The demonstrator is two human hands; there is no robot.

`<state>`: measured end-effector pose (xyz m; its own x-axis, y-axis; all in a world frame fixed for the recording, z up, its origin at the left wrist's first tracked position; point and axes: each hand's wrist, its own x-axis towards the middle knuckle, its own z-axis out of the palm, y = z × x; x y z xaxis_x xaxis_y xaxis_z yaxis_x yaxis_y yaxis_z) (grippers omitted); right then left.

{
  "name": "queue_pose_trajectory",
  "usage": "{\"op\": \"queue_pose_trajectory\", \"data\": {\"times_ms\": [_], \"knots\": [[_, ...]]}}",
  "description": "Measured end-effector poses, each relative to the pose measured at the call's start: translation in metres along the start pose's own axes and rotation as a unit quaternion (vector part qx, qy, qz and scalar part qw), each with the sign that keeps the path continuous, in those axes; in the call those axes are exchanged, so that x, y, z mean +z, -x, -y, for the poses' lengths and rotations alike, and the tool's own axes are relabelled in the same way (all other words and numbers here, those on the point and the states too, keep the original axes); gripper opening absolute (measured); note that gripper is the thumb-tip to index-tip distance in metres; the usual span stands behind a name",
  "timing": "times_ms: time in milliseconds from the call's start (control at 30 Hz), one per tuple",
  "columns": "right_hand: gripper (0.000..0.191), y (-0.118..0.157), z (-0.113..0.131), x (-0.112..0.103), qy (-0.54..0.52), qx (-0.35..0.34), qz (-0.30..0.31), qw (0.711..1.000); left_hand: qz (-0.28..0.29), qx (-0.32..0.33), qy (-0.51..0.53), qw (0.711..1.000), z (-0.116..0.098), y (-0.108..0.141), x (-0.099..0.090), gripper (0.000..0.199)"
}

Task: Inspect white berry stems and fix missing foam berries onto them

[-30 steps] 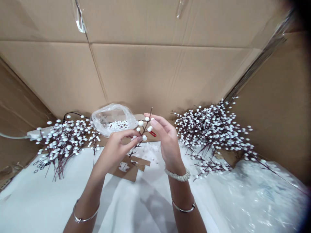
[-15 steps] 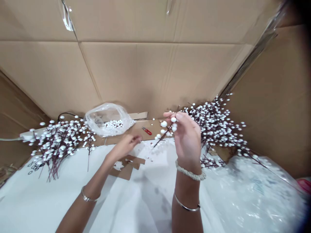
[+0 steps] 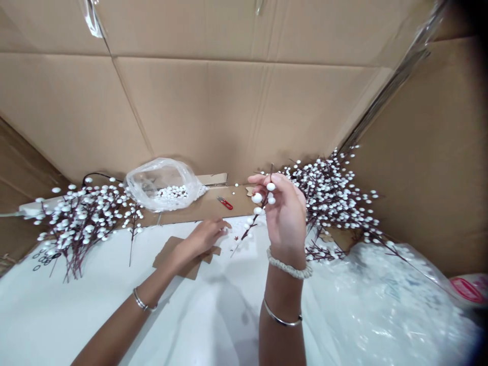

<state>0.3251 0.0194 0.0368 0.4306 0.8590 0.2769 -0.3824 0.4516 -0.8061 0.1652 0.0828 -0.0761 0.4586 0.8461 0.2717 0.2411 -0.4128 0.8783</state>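
The right hand [image 3: 285, 206] pinches the berry twig [image 3: 263, 204] in its fingers [image 3: 281, 182] over the table [image 3: 95, 300], probably to leave its berries [image 3: 256, 197] exposed, while I cannot tell whether the left hand [image 3: 206, 235] grips anything.

A tall back wall [image 3: 183, 112] of plain brown cardboard fills the upper part of the view, crossed by one long horizontal crease and a slanting seam [image 3: 131, 109] on the left, with a shiny strip of clear tape [image 3: 91, 20] near the top. Cardboard side panels, a left wall [image 3: 23, 168] and a darker right wall [image 3: 419, 168], close in the desk [image 3: 114, 315], whose white surface runs toward the viewer from a brown cardboard strip [image 3: 198, 211] along the back. Pale, even light falls over everything, leaving soft grey shadows [image 3: 232, 315] on the white.
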Motion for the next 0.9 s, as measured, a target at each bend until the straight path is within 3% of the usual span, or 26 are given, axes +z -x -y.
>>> {"op": "queue_pose_trajectory", "data": {"times_ms": [67, 200, 300, 500, 667, 900], "knots": [[0.018, 0.000, -0.003, 0.003, 0.020, 0.025, 0.024, 0.999, -0.003, 0.010, -0.003, 1.000, -0.014, -0.003, -0.019, 0.018], [0.021, 0.004, -0.011, 0.016, 0.071, 0.069, 0.080, 0.992, -0.182, -0.006, 0.098, 0.978, -0.040, -0.004, -0.054, 0.025], [0.023, 0.012, -0.018, 0.030, 0.097, 0.073, 0.137, 0.983, -0.250, -0.008, 0.207, 0.946, -0.055, 0.002, -0.065, 0.032], [0.022, 0.029, -0.038, 0.056, 0.143, 0.063, 0.231, 0.960, -0.268, -0.020, 0.329, 0.905, -0.074, 0.014, -0.062, 0.034], [0.021, 0.033, -0.048, 0.062, 0.196, 0.019, 0.218, 0.956, -0.254, -0.028, 0.366, 0.895, -0.078, 0.015, -0.062, 0.032], [0.017, 0.035, -0.048, 0.064, 0.204, 0.002, 0.210, 0.956, -0.248, -0.025, 0.353, 0.902, -0.076, 0.016, -0.063, 0.030]]}}
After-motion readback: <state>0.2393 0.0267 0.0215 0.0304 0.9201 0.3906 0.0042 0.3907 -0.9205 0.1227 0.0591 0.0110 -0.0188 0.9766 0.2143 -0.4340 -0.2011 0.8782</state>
